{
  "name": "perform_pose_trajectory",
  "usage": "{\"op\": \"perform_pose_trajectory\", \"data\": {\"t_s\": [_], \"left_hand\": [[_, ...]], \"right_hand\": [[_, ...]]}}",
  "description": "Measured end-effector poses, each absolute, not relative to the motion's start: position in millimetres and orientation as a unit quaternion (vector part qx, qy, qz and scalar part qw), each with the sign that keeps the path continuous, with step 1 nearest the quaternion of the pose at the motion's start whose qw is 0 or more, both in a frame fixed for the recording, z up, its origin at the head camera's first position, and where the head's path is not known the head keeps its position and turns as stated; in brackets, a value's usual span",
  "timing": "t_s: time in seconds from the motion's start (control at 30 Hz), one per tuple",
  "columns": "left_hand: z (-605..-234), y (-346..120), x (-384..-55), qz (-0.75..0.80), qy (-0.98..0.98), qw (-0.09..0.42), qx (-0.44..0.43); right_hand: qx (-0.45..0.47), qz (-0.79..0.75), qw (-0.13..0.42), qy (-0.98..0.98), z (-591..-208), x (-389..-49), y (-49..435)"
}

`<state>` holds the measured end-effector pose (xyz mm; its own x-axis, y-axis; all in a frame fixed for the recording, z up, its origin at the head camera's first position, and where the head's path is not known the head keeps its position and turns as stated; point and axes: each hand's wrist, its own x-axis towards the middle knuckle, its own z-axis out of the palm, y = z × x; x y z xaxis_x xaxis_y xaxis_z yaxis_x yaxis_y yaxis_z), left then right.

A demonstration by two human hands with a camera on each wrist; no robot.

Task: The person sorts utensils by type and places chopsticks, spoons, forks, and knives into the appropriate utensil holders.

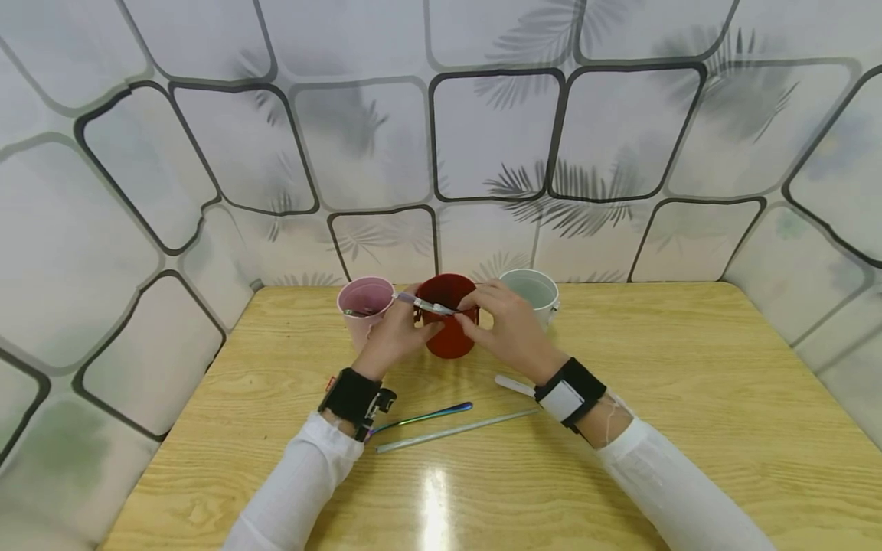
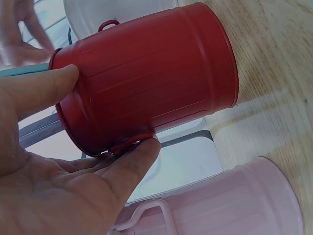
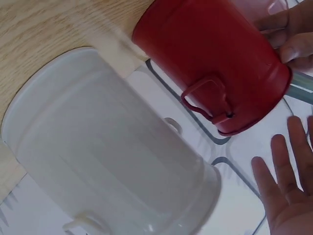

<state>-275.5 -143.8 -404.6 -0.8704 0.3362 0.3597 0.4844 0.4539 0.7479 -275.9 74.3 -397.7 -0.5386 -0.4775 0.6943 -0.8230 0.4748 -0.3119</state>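
My left hand point(image 1: 396, 333) grips the upper part of a small red metal bucket point(image 1: 451, 340), its thumb near the rim and its fingers by the loop handle point(image 2: 132, 142). A slim pale stick-like thing point(image 1: 430, 306) lies across the bucket's mouth in the head view; its kind cannot be told. In the left wrist view, a teal stick point(image 2: 24, 70) shows at that mouth. My right hand point(image 1: 510, 329) is by the red bucket's right rim. The right wrist view shows its fingers point(image 3: 283, 161) extended and apart from the bucket, holding nothing visible.
A pink bucket point(image 1: 360, 333) with thin items inside stands on the left, a white bucket point(image 1: 544, 295) on the right. On the wooden table point(image 1: 689, 367) lie a rainbow-coloured metal utensil point(image 1: 427, 415), a pale straight rod point(image 1: 455, 431) and a white-handled thing point(image 1: 513, 385) near my right wrist.
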Motion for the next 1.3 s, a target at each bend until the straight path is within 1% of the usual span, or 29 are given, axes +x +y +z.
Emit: {"op": "perform_pose_trajectory", "data": {"t_s": [0.13, 0.23, 0.33, 0.43, 0.57, 0.63, 0.83, 1.0, 1.13, 1.3], "left_hand": [[-404.6, -143.8, -275.9, -0.457, -0.852, 0.084, -0.242], [-404.9, -143.9, -276.4, -0.455, -0.853, 0.085, -0.239], [-405.2, -144.3, -275.9, -0.457, -0.853, 0.085, -0.237], [-405.3, -144.7, -275.1, -0.461, -0.85, 0.086, -0.24], [-406.3, -145.0, -274.7, -0.469, -0.843, 0.088, -0.248], [-406.5, -144.9, -274.5, -0.468, -0.843, 0.09, -0.25], [-405.2, -144.4, -274.2, -0.462, -0.85, 0.092, -0.235], [-405.5, -144.2, -274.3, -0.458, -0.856, 0.083, -0.225], [-405.0, -144.3, -273.4, -0.457, -0.856, 0.084, -0.227], [-404.9, -144.3, -273.4, -0.458, -0.855, 0.085, -0.229]], "right_hand": [[0.415, 0.341, 0.316, -0.782, -392.9, -265.9, 76.4], [0.434, 0.355, 0.339, -0.755, -388.7, -255.7, 76.5], [0.455, 0.37, 0.339, -0.736, -385.5, -244.3, 75.3], [0.478, 0.371, 0.326, -0.726, -382.6, -232.6, 73.0], [0.51, 0.349, 0.29, -0.731, -381.1, -217.9, 67.8], [0.523, 0.333, 0.263, -0.739, -382.6, -211.5, 64.9], [0.536, 0.257, 0.161, -0.787, -395.2, -193.8, 55.0], [0.535, 0.193, 0.088, -0.817, -407.4, -186.8, 46.4], [0.525, 0.185, 0.057, -0.829, -412.4, -185.1, 39.9], [0.5, 0.172, -0.005, -0.849, -415.4, -182.9, 33.7]]}}
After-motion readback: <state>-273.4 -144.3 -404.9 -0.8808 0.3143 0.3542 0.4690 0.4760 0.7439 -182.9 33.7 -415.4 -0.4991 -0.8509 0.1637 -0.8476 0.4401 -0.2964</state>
